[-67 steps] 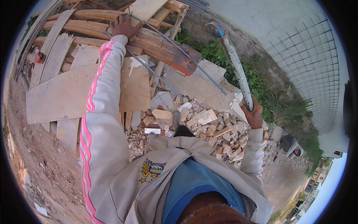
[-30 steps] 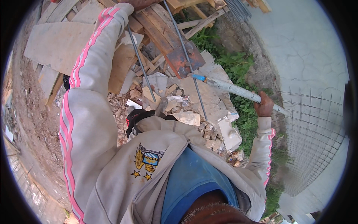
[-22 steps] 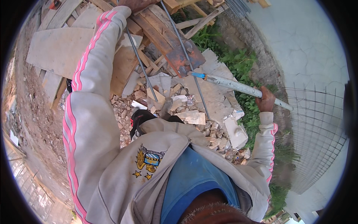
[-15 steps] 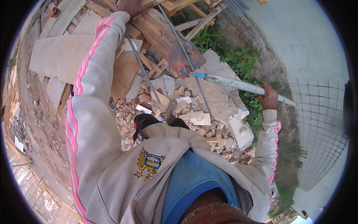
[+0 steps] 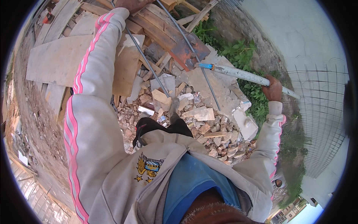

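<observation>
My right hand (image 5: 272, 89) is closed around a long pale metal pipe (image 5: 238, 73) near its outer end. The pipe has chipped paint and a blue tip (image 5: 206, 66), which lies close to a thin steel rod (image 5: 192, 48) and a rusty metal plate (image 5: 190, 51). At the top edge my left hand (image 5: 133, 5) lies between this rod and a second steel rod (image 5: 143, 56), over stacked wooden boards (image 5: 154, 24). Its fingers are mostly cut off by the picture edge, so its grip is hidden.
Broken concrete and stones (image 5: 209, 128) cover the ground around my foot. A large plywood sheet (image 5: 57, 59) lies at the left. Green plants (image 5: 238, 52) grow along the pale wall (image 5: 305, 33), where wire mesh (image 5: 317, 108) leans at the right.
My right hand and the pipe appear slightly higher and farther right. The left hand sits a little higher, more of it cut off. The whole view has shifted slightly.
</observation>
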### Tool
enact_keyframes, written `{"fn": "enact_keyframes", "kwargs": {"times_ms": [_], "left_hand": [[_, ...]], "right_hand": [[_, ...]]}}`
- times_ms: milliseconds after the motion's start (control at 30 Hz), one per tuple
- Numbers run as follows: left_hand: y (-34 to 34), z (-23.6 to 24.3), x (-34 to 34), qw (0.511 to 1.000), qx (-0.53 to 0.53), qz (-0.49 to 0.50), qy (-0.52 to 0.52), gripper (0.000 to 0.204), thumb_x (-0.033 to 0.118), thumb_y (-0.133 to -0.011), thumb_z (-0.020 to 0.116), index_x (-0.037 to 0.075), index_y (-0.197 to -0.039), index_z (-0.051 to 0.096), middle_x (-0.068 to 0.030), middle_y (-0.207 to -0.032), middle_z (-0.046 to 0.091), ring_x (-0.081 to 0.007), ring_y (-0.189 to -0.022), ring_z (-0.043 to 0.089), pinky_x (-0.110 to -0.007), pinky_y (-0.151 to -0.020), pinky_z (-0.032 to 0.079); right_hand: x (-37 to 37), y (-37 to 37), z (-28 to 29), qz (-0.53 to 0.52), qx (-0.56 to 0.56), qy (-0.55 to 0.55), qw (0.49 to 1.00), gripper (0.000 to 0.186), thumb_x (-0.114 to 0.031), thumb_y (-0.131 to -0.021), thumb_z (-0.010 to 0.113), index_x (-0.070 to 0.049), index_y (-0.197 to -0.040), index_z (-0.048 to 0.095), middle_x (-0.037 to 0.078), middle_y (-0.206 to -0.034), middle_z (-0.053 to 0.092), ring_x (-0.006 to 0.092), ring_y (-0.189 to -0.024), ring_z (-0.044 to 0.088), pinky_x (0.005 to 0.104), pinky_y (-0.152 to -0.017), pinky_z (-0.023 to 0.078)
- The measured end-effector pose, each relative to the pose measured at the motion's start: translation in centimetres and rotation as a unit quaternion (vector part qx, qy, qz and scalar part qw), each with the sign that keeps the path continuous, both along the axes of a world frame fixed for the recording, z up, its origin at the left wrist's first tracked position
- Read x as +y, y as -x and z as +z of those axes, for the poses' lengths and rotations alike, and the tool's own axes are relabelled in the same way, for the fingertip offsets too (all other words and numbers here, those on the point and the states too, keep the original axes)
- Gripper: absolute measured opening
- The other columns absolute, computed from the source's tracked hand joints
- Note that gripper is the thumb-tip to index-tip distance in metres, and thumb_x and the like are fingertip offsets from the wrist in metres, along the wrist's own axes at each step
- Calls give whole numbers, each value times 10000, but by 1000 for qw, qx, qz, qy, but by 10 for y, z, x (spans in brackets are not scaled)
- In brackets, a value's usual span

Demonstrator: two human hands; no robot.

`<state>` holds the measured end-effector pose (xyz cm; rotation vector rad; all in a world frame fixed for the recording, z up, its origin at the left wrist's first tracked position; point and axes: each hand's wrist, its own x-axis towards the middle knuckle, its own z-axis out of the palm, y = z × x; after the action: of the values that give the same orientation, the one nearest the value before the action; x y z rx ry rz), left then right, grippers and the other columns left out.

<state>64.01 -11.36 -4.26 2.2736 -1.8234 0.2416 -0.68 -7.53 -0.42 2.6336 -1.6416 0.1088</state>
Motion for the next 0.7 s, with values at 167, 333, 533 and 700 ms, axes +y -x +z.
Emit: {"fn": "enact_keyframes", "kwargs": {"times_ms": [167, 333, 533, 700], "left_hand": [[-84, -87, -9, 940, -207, -5, 269, 923, 797, -799, 527, 230, -1519, 412, -131, -1572, 359, -420, -1433, 339, -588, -1170, 241], [17, 14, 7, 999, 39, -2, -6, 962, 807, -789, 529, 199, -1523, 400, -144, -1565, 371, -423, -1437, 330, -596, -1167, 229], [-34, -23, -13, 999, -49, -3, -7, 1049, 909, -777, 368, 187, -1537, 391, -195, -1590, 314, -384, -1481, 273, -578, -1192, 196], [-26, -25, -23, 999, -47, -16, -5, 1069, 934, -764, 347, 183, -1521, 426, -218, -1577, 334, -379, -1482, 283, -570, -1202, 181]], "right_hand": [[4, -12, -6, 20, 8, 50, 999, 184, -142, -697, 737, -84, -866, 692, 176, -832, 688, 410, -805, 658, 502, -707, 520], [114, 6, -19, -125, 21, 76, 989, 155, -149, -714, 733, -98, -854, 688, 170, -784, 681, 394, -759, 670, 486, -674, 530], [215, -42, -37, -229, -5, 123, 966, 160, -189, -747, 748, -97, -872, 712, 150, -765, 691, 361, -723, 684, 463, -634, 539], [214, -34, -27, -236, -24, 53, 970, 335, -336, -752, 807, -76, -937, 705, 192, -813, 694, 400, -763, 678, 489, -670, 532]]}}
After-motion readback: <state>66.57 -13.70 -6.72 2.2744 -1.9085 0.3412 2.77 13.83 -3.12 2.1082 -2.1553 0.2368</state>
